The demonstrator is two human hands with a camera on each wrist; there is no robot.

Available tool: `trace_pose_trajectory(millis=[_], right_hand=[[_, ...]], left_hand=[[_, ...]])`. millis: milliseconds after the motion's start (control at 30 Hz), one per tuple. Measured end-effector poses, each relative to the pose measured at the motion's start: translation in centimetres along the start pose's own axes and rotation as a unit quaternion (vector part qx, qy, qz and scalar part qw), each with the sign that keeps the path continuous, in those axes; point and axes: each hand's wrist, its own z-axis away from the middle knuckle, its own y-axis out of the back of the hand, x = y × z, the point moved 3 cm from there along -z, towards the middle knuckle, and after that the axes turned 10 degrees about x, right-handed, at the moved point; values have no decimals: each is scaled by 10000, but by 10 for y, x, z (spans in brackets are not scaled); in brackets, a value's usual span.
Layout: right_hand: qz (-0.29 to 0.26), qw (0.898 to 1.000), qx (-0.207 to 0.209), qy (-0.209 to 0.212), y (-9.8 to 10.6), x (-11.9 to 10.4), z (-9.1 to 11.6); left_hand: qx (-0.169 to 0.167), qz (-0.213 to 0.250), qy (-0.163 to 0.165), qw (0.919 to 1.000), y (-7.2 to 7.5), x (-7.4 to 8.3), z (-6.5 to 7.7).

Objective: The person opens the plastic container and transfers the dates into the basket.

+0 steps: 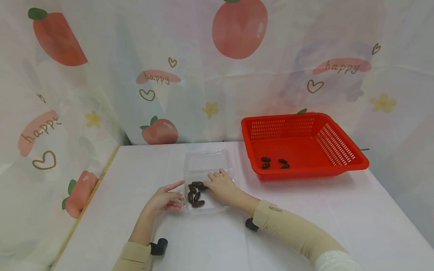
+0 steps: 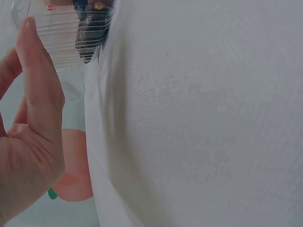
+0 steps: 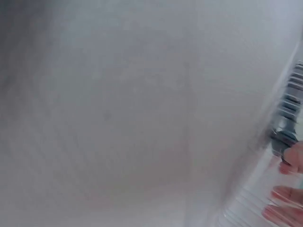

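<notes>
The person's left hand [image 1: 166,199] stands at the left side of a clear, ribbed plastic container [image 1: 215,204], its fingers extended and spread along the wall; whether they all make contact cannot be told. The right hand [image 1: 222,188] reaches over the container from the other side, with fingertips at one of the dark brown, glossy oval pieces [image 1: 198,203] inside; the views do not settle whether it pinches that piece or merely touches it. These pieces lie loosely grouped in the left part of the container, whose clear lid [image 1: 205,161] is open at the back. To the right, apart from it, a red perforated plastic basket [image 1: 305,148] holds four dark oval pieces [image 1: 266,159] near its front-left corner. Both containers rest on a white-covered counter [image 1: 288,214].
</notes>
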Motion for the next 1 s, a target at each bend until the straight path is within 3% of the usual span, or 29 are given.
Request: trace_pose_trajectory(millis=[267, 400, 733, 1000], right_hand=[[39, 9967, 765, 273, 21, 8, 0], [121, 9939, 1080, 204, 35, 18, 2], [240, 9925, 1155, -307, 71, 60, 12], [417, 9878, 1199, -903, 83, 102, 28]], left_hand=[[86, -70, 17, 9999, 0, -2, -1], [78, -78, 6, 9999, 0, -2, -1], [25, -101, -59, 9999, 1, -3, -1], [41, -122, -40, 9999, 0, -1, 0]])
